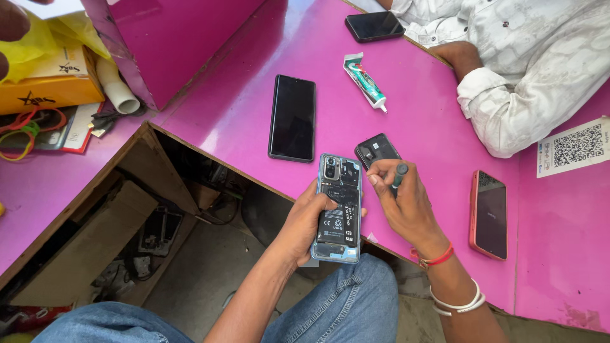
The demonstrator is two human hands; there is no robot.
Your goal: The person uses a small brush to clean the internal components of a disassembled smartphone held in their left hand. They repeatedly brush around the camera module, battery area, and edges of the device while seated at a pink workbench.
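Pink counter (406,95) fills upper frame. Opened phone (337,208), back cover off, centre frame over lap: light, rigid, fragile inside; hold by edges. Left hand (304,222) grip wraps phone. Right hand (401,200) grip pinches dark screwdriver (399,175).

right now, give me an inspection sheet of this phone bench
surface: glossy pink counter, worn at the lower right edge
job's things: opened phone with back cover off, battery and boards exposed; dark screwdriver; small black cover part on the counter
clutter: black phone, second black phone, red-cased phone, glue tube, code sticker, orange box, rubber bands
hands: left hand grips the opened phone; right hand holds the screwdriver
cables: nothing seen clearly
surroundings: another person's white sleeve rests on the counter; open shelf below
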